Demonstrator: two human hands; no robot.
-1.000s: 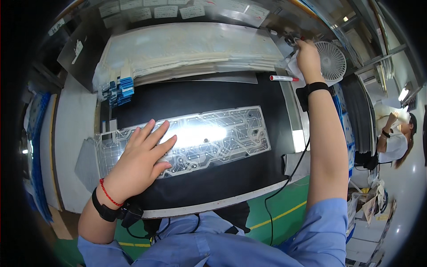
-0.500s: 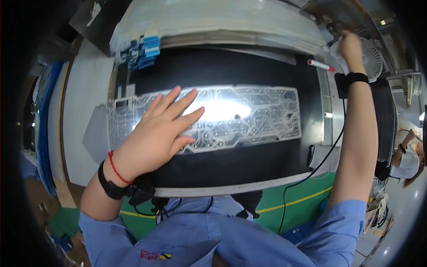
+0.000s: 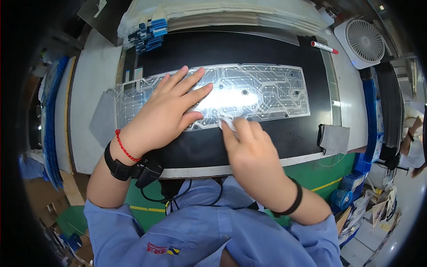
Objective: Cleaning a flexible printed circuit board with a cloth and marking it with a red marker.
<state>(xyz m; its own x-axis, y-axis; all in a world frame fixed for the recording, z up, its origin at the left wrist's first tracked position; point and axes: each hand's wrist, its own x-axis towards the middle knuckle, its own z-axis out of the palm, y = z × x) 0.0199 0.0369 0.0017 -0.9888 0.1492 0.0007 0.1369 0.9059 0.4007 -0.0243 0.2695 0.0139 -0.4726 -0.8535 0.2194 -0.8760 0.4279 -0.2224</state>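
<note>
The clear, flat plastic sheet with thin silvery lines all over it (image 3: 224, 99) lies in the middle of the frame, on a smooth black table top (image 3: 275, 138). The left hand (image 3: 164, 112) is spread wide, palm down, over the left part of the sheet. The right hand (image 3: 254, 149), just below the middle of the frame, pinches a small, soft-looking white wad (image 3: 227, 122) between thumb and fingers. The wad is at the sheet's bottom edge. I cannot tell if it is cloth or paper.

This looks like wiping. To do it well, the left hand should press down flat and firm, so the sheet does not slide. A thin sheet like this could bend or wrinkle if pushed from its edge, so it is best to rub from the held part out toward the right of the frame. Rub softly, since the thin lines might get scratched. Keep the wad flat under the fingertips, so that no nails touch the sheet. The bright shine in the middle can help show smudges, but it can hide small ones too, so look from the side as well. Take care with the little tail (image 3: 138, 73) at the sheet's upper left; it could fold easily. The wide left hand covers some lines, so that part would need its own turn.
</note>
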